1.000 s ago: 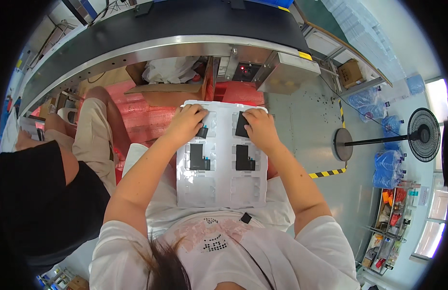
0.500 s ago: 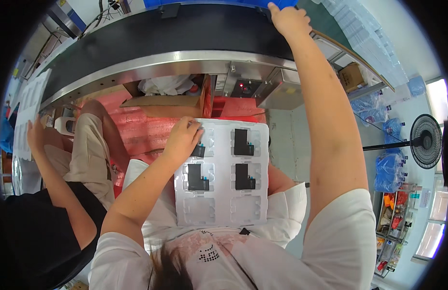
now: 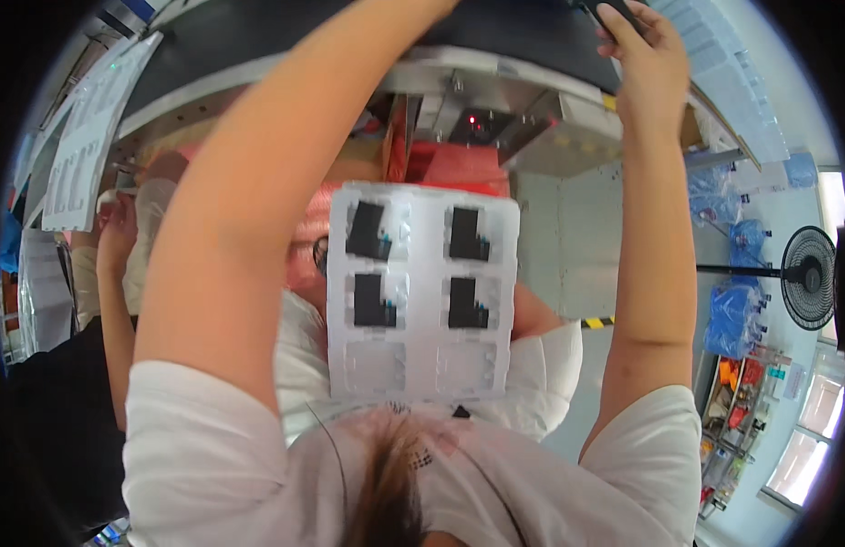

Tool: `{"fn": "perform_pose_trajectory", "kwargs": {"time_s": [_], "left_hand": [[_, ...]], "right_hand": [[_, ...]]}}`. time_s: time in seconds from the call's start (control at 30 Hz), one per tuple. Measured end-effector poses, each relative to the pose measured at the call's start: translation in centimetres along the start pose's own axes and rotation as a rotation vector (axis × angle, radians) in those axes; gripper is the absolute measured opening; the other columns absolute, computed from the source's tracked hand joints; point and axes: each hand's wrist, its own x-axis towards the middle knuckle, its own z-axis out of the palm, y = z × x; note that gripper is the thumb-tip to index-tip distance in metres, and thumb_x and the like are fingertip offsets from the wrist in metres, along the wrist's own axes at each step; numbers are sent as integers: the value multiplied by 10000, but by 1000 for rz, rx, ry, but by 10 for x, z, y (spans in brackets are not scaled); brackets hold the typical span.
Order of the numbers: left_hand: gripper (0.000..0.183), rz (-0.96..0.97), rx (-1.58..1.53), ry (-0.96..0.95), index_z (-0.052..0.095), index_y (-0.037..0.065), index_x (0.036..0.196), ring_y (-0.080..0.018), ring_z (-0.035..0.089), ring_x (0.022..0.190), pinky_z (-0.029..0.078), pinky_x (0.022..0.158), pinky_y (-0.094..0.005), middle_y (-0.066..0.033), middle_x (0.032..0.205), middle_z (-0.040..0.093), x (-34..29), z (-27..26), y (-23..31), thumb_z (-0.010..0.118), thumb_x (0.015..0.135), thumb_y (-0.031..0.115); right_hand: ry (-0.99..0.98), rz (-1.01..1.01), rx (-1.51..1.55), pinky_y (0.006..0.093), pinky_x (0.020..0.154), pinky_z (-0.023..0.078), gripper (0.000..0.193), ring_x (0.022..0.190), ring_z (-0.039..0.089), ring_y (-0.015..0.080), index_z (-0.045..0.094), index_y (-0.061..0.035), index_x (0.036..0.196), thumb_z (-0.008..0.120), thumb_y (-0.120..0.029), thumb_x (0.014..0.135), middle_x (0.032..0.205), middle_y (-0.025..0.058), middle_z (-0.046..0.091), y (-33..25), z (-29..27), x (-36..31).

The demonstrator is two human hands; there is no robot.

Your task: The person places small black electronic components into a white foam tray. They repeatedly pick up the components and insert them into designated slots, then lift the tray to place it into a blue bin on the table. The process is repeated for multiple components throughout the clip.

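A white plastic tray rests across my lap, its pockets in two columns. Flat black L-shaped pieces with small teal tabs fill its upper and middle pockets; the top left piece sits slightly tilted. Both bottom pockets are bare. At the top right, my right hand is closed on another black piece, held above the far end of the black belt. My left forearm stretches up over the belt, and the hand itself lies beyond the upper edge of the picture.
The belt's metal rail runs between me and the belt, with a red-lit control box beneath it. To my left sits a co-worker in a black top, near an upright white tray. A black fan stands at right.
My left hand has left the tray and gone up past the picture's edge. My right hand has shifted right and now grips a black piece. The blue bin has dropped out of view.
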Motion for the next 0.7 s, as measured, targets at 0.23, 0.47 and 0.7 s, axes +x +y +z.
{"fn": "perform_pose_trajectory", "kwargs": {"time_s": [0.23, 0.47, 0.7], "left_hand": [[378, -126, -67, -153, 627, 41, 1086, -325, 555, 1067, 422, 852, -476, -151, 1097, 607, 23, 54, 28, 597, 826, 313], [277, -106, -1002, -159, 659, 31, 975, -311, 613, 815, 472, 741, -409, -141, 882, 648, -60, -22, -14, 652, 804, 249], [252, -135, -994, -821, 627, 33, 1108, -125, 546, 975, 426, 829, -283, -27, 1039, 604, -262, -90, -85, 511, 947, 189]], "right_hand": [[-565, 536, 19, 235, 693, 457, 293, 800, 577, 132, 617, -32, 1058, 656, 3, 769, 1013, 40, 592, -22, -70, -187], [-919, 761, -224, 344, 755, 469, 286, 848, 583, 264, 597, -26, 1063, 638, -49, 781, 987, 111, 611, 16, -101, -340], [-633, 225, -585, 435, 893, 417, 327, 1077, 531, 302, 597, -75, 1098, 660, -109, 779, 1185, 123, 529, -18, -103, -396]]}}
